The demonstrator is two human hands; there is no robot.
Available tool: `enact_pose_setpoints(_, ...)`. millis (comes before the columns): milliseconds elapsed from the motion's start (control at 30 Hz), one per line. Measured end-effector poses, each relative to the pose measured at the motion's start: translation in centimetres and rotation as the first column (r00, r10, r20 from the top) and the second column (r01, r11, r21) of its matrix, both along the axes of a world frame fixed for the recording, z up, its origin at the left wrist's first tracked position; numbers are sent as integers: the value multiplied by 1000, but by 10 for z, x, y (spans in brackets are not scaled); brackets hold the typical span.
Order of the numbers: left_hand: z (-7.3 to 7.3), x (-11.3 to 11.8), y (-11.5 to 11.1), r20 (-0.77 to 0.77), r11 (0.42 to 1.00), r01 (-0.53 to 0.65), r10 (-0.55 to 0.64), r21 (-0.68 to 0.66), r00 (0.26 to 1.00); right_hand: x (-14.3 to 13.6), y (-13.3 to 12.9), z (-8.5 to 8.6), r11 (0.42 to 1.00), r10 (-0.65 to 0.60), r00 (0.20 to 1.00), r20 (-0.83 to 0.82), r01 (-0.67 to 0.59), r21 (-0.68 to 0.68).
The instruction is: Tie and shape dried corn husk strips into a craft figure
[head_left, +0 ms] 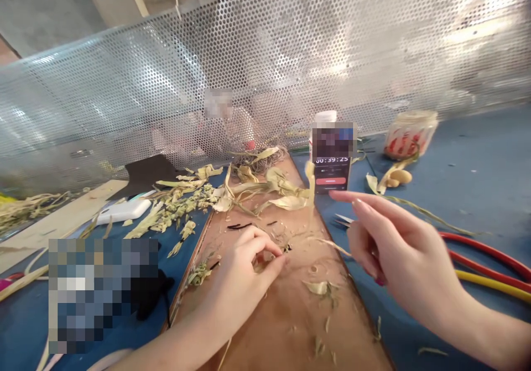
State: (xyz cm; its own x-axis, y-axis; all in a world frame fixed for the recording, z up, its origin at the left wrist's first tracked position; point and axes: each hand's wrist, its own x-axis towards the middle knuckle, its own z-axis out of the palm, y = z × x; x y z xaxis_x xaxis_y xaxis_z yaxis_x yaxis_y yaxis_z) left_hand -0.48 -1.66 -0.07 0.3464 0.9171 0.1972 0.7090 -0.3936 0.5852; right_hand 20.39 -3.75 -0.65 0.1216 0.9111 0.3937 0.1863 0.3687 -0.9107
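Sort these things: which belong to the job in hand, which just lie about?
Likely in the job:
brown board, beneath the left hand
dried leaves on it
phone, by the right hand

Seemingly just lying about:
jar with red markings
black sheet
white object

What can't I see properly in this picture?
All in the head view:
Phone: upper screen covered by blurry squares.
White bottle: mostly hidden behind the phone.
Yellow strip: cut off by the right edge.
Left hand: its own fingers hide whether it pinches anything.
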Motion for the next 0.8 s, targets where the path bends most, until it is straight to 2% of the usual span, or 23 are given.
enact_pose_setpoints(33, 0, 0, 0, -1, 1000, -1, 1, 1, 1000, 3, 0, 0, 980, -13, 982, 188, -25, 195)
enact_pose_setpoints(67, -1, 0, -1, -4, 1000, 0, 0, 2, 1000, 5, 0, 1, 914, -20, 918, 396, -143, 379)
enact_pose_setpoints(100, -1, 1, -2, -6, 1000, 1, -1, 0, 1000, 6, 1, 0, 822, -65, 823, 565, -277, 497)
enact_pose_setpoints(133, -2, 1, -3, -6, 1000, 2, -2, -2, 1000, 6, 2, 0, 748, -123, 719, 684, -386, 540)
enact_pose_setpoints(167, -2, 2, -5, -3, 1000, 8, -8, 0, 1000, 5, 4, -2, 717, -188, 634, 750, -433, 546)
enact_pose_setpoints(233, -1, 4, -8, 1, 999, 36, -36, 23, 999, 3, 7, -4, 741, -325, 523, 788, -377, 556)
enact_pose_setpoints(267, -1, 4, -9, -5, 998, 55, -55, 43, 998, 2, 8, -5, 756, -388, 486, 783, -319, 572)
enact_pose_setpoints(333, 0, 5, -10, -31, 992, 85, -83, 96, 996, 1, 9, -7, 750, -471, 433, 769, -263, 607)
enact_pose_setpoints(400, 1, 4, -10, -67, 986, 104, -96, 133, 993, 1, 9, -7, 742, -465, 418, 780, -298, 601)
enact_pose_setpoints(533, 1, 2, -13, -134, 969, 164, -141, 183, 981, 0, 8, -9, 781, -312, 465, 829, -372, 503)
enact_pose_setpoints(600, 1, 2, -14, -143, 964, 190, -165, 188, 976, -1, 10, -11, 813, -217, 515, 829, -375, 446)
enact_pose_setpoints(700, 3, 2, -15, -114, 971, 162, -143, 178, 983, -4, 13, -13, 865, -87, 621, 779, -340, 368)
enact_pose_setpoints(800, 8, 2, -14, -65, 983, 142, -135, 120, 989, -4, 13, -9, 950, 35, 703, 711, -244, 194)
